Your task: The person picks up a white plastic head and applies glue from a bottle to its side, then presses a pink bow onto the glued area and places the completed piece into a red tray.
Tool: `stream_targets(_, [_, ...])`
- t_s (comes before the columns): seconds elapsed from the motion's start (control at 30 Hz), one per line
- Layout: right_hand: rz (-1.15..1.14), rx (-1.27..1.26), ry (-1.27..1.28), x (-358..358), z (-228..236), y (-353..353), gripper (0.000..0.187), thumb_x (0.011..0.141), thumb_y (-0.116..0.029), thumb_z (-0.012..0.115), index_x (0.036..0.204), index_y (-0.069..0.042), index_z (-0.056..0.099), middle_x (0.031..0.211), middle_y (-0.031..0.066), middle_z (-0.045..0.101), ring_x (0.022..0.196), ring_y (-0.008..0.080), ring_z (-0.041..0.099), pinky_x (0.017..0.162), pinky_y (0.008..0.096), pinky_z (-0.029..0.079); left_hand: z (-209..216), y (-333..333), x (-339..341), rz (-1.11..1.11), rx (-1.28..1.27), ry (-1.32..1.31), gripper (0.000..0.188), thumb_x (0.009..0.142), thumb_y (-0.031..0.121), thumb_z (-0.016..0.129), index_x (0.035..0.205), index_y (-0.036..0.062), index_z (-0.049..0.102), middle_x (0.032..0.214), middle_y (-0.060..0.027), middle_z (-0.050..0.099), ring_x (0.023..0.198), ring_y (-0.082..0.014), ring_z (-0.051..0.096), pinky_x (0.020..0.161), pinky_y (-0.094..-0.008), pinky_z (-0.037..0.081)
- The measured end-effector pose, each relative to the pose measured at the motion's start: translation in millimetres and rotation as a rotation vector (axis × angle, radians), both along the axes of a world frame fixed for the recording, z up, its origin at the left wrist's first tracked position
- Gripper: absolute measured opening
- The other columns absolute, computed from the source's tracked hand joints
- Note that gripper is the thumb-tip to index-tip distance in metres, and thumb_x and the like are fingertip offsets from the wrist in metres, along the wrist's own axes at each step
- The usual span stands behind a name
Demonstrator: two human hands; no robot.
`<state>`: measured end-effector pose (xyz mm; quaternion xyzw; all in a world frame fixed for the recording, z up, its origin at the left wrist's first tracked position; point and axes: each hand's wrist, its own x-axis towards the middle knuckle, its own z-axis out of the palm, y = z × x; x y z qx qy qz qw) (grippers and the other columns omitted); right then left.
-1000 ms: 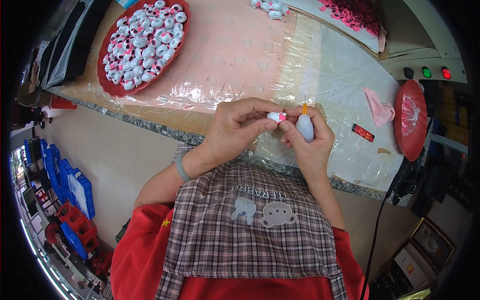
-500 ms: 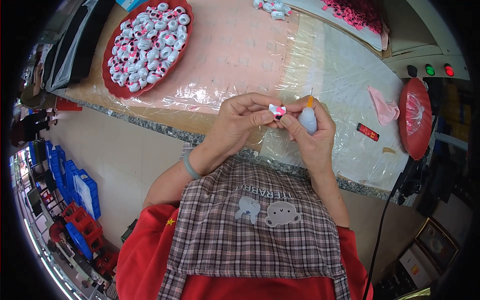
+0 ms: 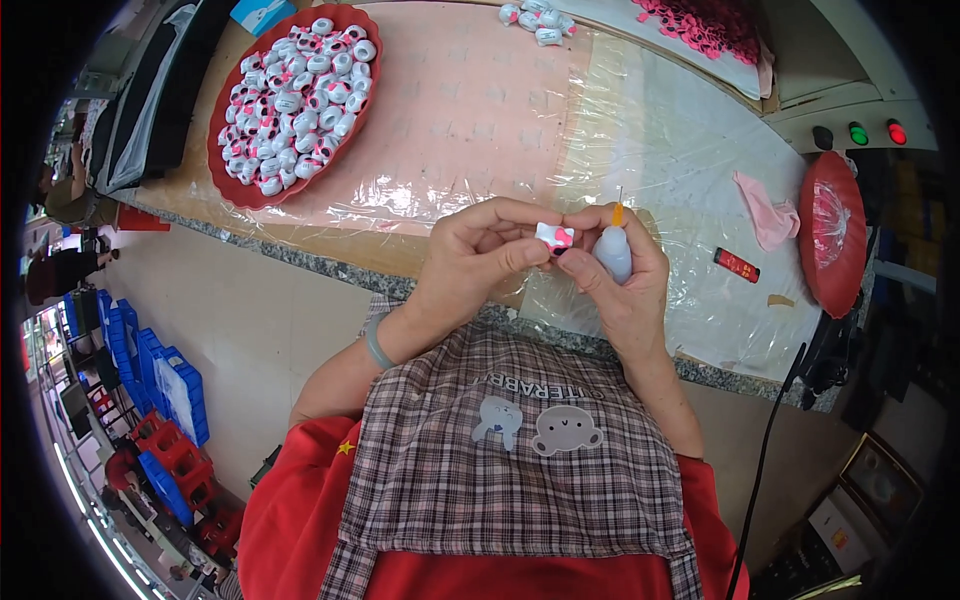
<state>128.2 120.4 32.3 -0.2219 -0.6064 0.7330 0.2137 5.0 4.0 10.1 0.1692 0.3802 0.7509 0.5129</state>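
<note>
Between my two hands is a small white figurine [image 3: 552, 235] with pink and black parts. My left hand [image 3: 468, 255] pinches it by its left side, thumb in front and fingers behind. My right hand [image 3: 633, 300] has its thumb at the figurine's lower right side. That same hand also holds a translucent squeeze bottle [image 3: 613, 256] in its palm, with an orange needle tip [image 3: 618, 214] pointing away from me. The fingertips behind the figurine are partly hidden.
A red scalloped tray [image 3: 222, 170] heaped with similar figurines stands at the far left. More white figurines [image 3: 545, 18] lie at the back, near pink pieces [image 3: 710, 30]. On the right are a pink cloth [image 3: 765, 210], a red lighter-like item [image 3: 736, 265] and another red tray [image 3: 835, 235].
Both hands have shifted slightly toward me with the figurine, which has turned a little. The squeeze bottle remains in my right hand.
</note>
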Motion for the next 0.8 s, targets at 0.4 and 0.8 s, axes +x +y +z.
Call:
stream_targets(0.4, [-0.199,0.149,0.176,4.1,-33.8,-20.9,0.016,0.083,0.0,0.068,0.098,-0.001,0.063,0.087,0.0037,0.054,0.078,0.008,0.05,0.068,0.0215,0.041,7.9,-0.5,3.5,0.183,-0.029,0.874,0.023,0.08,0.002,0.069,0.102,-0.0005,0.066,0.097,-0.013,0.068,0.088,-0.0219,0.067,0.075,-0.0297,0.054])
stream_targets(0.8, [-0.143,-0.207,0.248,-6.6,-20.0,-22.7,0.004,0.09,-0.001,0.058,0.093,-0.004,0.058,0.08,0.0014,0.05,0.057,0.0066,0.044,0.05,0.0201,0.033,3.5,-7.2,-2.0,-0.06,0.014,0.14,0.023,0.086,-0.003,0.062,0.11,-0.0043,0.062,0.105,-0.012,0.063,0.094,-0.0184,0.063,0.081,-0.0283,0.054])
